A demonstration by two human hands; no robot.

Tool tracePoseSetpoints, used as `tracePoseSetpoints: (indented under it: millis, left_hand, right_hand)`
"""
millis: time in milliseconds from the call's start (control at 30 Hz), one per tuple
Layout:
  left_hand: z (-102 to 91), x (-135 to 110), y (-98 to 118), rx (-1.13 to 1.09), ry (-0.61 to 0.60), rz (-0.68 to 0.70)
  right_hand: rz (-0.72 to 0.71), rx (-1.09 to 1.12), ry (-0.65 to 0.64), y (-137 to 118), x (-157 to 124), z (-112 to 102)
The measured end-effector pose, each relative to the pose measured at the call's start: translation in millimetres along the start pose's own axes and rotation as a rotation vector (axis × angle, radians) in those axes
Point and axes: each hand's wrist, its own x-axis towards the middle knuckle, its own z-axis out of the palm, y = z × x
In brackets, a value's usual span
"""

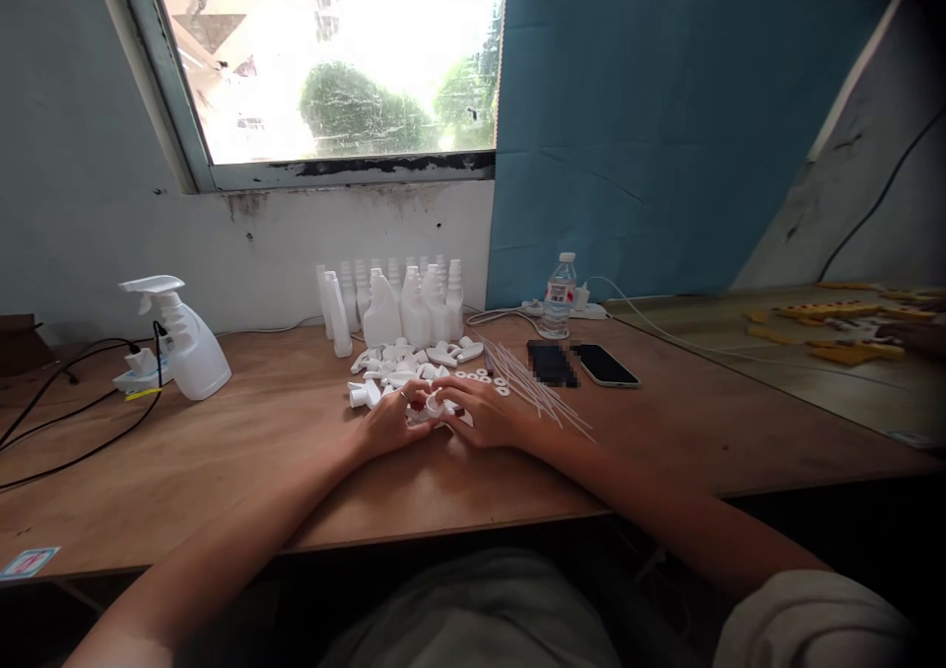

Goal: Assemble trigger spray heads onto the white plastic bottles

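Observation:
My left hand (390, 422) and my right hand (484, 414) meet near the middle of the table. Between their curled fingers is a small white ring-shaped part (433, 404), with the fingertips of both hands closed on it. Fingers hide some of its outline. Just beyond the hands lies a pile of white spray-trigger parts (399, 361). One white trigger head (362, 394) rests by my left hand. Several small white washers (501, 386) and a spread of thin white tubes (543, 392) lie beside my right hand.
Several white bottles (382, 311) stand behind the pile. A complete spray bottle (193, 353) is at left, near cables and a power strip (140, 377). At right are a water bottle (560, 299), a dark blurred object (553, 364) and a phone (606, 365). Yellow pieces (835, 351) lie farther right.

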Motion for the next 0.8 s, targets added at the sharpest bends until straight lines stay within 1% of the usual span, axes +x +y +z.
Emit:
tracePoseSetpoints:
  millis: [100, 200, 400, 467, 533, 600, 633, 667, 733, 800]
  left_hand:
    - [1.7, -1, -3, -0.030, -0.015, -0.038]
    - [2.8, -2, -7, -0.035, -0.006, -0.061]
    - [5.9, 0, -12, -0.081, 0.025, -0.020]
    - [7.3, 0, -13, -0.102, 0.015, -0.026]
    - [7.9, 1, -13, -0.096, -0.010, -0.042]
    - [7.5, 2, -11, -0.064, -0.031, -0.042]
    - [7.0, 2, -10, -0.049, -0.040, -0.026]
    - [6.4, 3, -9, -0.035, -0.047, -0.005]
    - [5.2, 4, -7, -0.021, -0.052, 0.044]
    - [4.4, 5, -6, -0.020, -0.052, 0.075]
  right_hand:
    - [0.049, 0.087, 0.022, -4, 1, 6]
    - [0.061, 0.179, -0.004, -2, 1, 10]
    - [0.045, 0.319, -0.077, 4, 2, 2]
    - [0.052, 0.392, -0.054, 6, 5, -3]
    - [0.112, 0.436, 0.029, 14, 8, -7]
    - [0.263, 0.380, 0.141, 28, 9, -12]
    - [0.360, 0.303, 0.176, 38, 8, -15]
    - [0.454, 0.198, 0.183, 48, 5, -18]
    - [0.583, -0.049, 0.106, 70, -4, -25]
    - [0.703, -0.223, -0.015, 89, -15, -33]
